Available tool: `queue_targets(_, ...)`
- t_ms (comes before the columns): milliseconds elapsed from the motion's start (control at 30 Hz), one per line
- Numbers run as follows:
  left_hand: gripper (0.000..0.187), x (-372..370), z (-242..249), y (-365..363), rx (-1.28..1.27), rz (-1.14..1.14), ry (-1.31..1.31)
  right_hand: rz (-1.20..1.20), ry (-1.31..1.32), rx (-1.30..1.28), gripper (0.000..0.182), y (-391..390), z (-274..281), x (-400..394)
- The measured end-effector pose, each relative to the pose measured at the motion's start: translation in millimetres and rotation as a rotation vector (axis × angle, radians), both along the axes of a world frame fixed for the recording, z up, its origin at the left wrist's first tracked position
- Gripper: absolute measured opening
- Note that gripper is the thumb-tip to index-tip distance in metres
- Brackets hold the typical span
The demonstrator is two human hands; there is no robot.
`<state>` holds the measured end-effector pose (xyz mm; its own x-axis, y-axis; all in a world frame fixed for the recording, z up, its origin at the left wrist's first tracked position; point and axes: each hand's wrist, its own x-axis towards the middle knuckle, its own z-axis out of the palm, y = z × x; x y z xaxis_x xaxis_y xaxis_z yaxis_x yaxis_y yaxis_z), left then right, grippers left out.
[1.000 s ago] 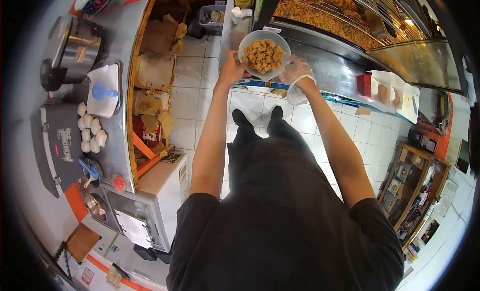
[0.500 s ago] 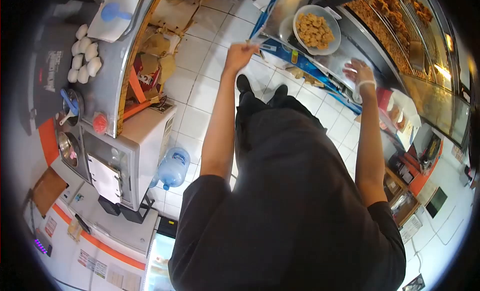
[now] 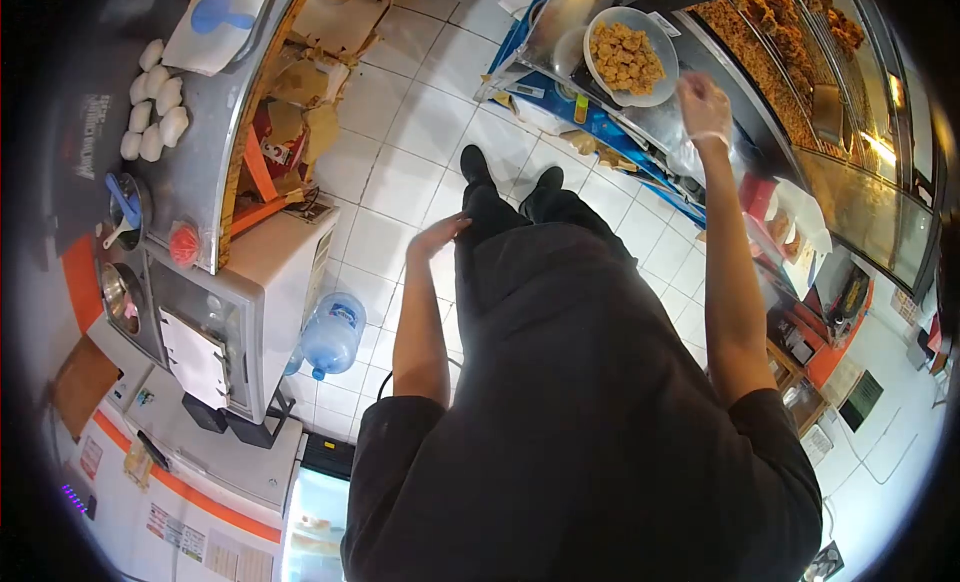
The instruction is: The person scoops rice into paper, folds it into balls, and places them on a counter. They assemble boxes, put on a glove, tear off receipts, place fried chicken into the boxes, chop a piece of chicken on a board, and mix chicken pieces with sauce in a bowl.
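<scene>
The left hand (image 3: pixel 440 234) hangs loose and empty by the hip, well apart from the steel counter (image 3: pixel 560 22). On that counter sits the bowl (image 3: pixel 630 44), heaped with fried pieces; it looks light but easily spilled, best taken under its rim. Just beside it hovers the gloved right hand (image 3: pixel 704 107), fingers spread, gripping nothing.

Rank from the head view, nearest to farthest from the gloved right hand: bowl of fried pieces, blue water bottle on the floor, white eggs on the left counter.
From the right hand:
1. Bowl of fried pieces, just to its left on the steel counter.
2. Blue water bottle, on the floor by the white appliance, lower left.
3. White eggs, far left on the curved counter.
</scene>
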<state>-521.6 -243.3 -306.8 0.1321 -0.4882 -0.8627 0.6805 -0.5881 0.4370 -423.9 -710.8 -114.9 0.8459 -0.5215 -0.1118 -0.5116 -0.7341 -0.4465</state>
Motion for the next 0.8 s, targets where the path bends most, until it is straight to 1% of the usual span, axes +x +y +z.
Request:
queue_targets(33,0.079,-11.3,-50.5,16.9,0.026,-0.082,-0.103,0.131,-0.026,-0.035,0.050,13.4,11.5,12.3)
queue_targets(67,0.078,-24.2,-98.6,29.1,0.053,-0.166,-0.206,0.200,0.064,-0.169,0.052,29.0,18.4,25.1)
queue_targets(100,0.076,-12.1,-63.7,28.4,0.153,-0.255,-0.252,0.266,0.151,-0.301,0.055,40.6,18.8,36.6)
queue_targets(133,0.076,-16.2,-73.9,35.9,0.155,-0.264,-0.256,0.257,0.148,-0.298,0.055,45.2,7.9,43.2)
queue_targets(200,0.075,-20.9,-91.3,52.9,0.204,-0.244,-0.272,0.458,0.105,-0.445,0.058,48.6,-16.0,56.5)
queue_targets(233,0.075,-20.0,-82.4,58.2,0.225,-0.162,-0.164,0.454,0.103,-0.445,0.058,45.5,-22.7,63.6)
queue_targets(267,0.075,-20.6,-74.3,60.1,0.226,-0.164,-0.165,0.437,0.126,-0.392,0.059,42.2,-28.9,70.2)
queue_targets(300,0.072,-23.8,-75.6,64.8,0.257,-0.116,-0.149,0.420,0.151,-0.340,0.061,41.5,-30.3,73.6)
queue_targets(333,0.071,-26.1,-77.7,69.4,0.288,-0.067,-0.132,0.421,0.152,-0.340,0.061,40.0,-30.9,74.0)
queue_targets(367,0.068,-29.7,-80.1,72.6,0.311,-0.062,-0.131,0.402,0.132,-0.309,0.058,38.0,-31.2,73.4)
queue_targets(433,0.068,-45.8,-108.1,87.9,0.264,-0.029,-0.150,0.385,0.118,-0.278,0.056,29.1,-34.6,71.9)
queue_targets(500,0.067,-60.3,-122.6,92.6,0.216,0.007,-0.169,0.468,-0.015,-0.134,0.043,7.7,-42.3,72.7)
queue_targets(533,0.066,-66.2,-124.7,92.6,0.232,0.067,-0.131,0.472,-0.011,-0.135,0.043,9.6,-31.6,70.3)
queue_targets(567,0.064,-71.7,-126.8,92.6,0.246,0.127,-0.093,0.401,-0.010,-0.075,0.036,9.2,-17.9,66.6)
queue_targets(600,0.064,-73.7,-121.7,89.4,0.244,0.132,-0.092,0.330,-0.012,-0.016,0.031,7.2,-9.3,65.6)
queue_targets(667,0.063,-75.0,-111.6,81.0,0.318,0.168,-0.065,0.324,-0.042,-0.012,0.030,-2.3,-14.7,63.9)
queue_targets(733,0.062,-78.7,-113.9,78.1,0.321,0.182,-0.106,0.376,0.075,-0.074,0.032,2.1,-4.1,61.7)
queue_targets(767,0.062,-79.7,-115.2,77.3,0.329,0.205,-0.096,0.367,0.162,-0.174,0.039,10.2,-5.9,61.2)
queue_targets(800,0.062,-78.5,-112.3,75.0,0.338,0.226,-0.084,0.366,0.162,-0.179,0.039,27.5,-4.1,60.0)
